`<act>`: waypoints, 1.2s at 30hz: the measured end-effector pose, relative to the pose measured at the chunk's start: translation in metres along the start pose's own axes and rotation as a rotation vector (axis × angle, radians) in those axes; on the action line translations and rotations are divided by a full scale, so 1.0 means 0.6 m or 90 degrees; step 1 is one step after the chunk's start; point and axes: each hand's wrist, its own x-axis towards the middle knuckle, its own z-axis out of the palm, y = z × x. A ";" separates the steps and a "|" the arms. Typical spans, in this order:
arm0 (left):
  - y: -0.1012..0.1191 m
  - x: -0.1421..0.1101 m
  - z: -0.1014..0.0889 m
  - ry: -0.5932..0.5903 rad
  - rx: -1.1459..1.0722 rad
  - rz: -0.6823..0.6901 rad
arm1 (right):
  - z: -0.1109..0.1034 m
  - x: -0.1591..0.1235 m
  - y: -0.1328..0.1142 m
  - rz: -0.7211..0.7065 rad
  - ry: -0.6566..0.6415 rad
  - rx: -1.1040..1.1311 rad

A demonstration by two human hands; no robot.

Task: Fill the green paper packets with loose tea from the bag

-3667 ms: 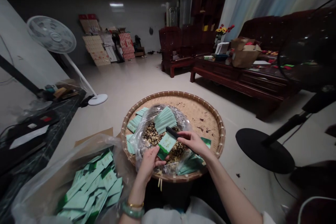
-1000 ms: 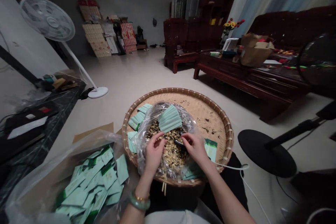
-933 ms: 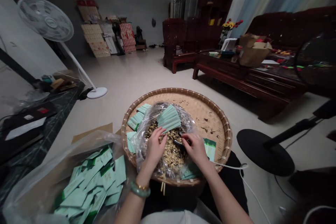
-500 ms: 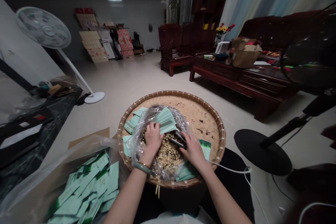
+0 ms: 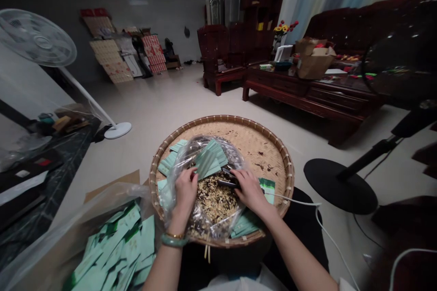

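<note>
Over a round bamboo tray (image 5: pixel 262 145) — a clear plastic bag (image 5: pixel 168 200) lies slumped, holding loose dried leaf (image 5: pixel 215 202) and pale green packets (image 5: pixel 209 163); the left hand (image 5: pixel 186 195) presses in, its grip unclear; the right hand (image 5: pixel 251 191) pinches a slim black object (image 5: pixel 228 183); the film looks light, soft, slippery — best taken at its mouth.

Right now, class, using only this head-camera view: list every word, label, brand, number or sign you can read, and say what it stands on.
No text is readable here.
Mint-green sachets on the woven basket: printing too small to read.
Green-edged packets in the lower-left plastic bag: printing too blurred to read.
Red cartons by the far wall: markings too small to read.
</note>
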 end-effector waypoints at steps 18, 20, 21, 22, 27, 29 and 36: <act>0.037 -0.082 -0.051 -0.064 -0.155 0.072 | 0.009 0.019 -0.079 0.187 0.035 0.748; 0.033 -0.082 -0.050 -0.103 -0.227 -0.019 | 0.001 0.014 -0.077 0.147 0.009 0.725; 0.031 -0.083 -0.048 -0.130 -0.262 -0.065 | -0.002 0.011 -0.076 0.130 0.007 0.699; 0.031 -0.083 -0.045 -0.154 -0.292 -0.111 | -0.004 0.009 -0.076 0.116 0.013 0.661; 0.048 -0.088 -0.031 -0.138 -0.389 -0.269 | 0.004 -0.002 -0.079 0.042 0.153 0.381; 0.057 -0.090 -0.028 -0.117 -0.403 -0.297 | 0.012 -0.007 -0.082 -0.009 0.213 0.298; 0.063 -0.099 -0.023 -0.117 -0.413 -0.329 | 0.024 -0.014 -0.089 -0.087 0.283 0.182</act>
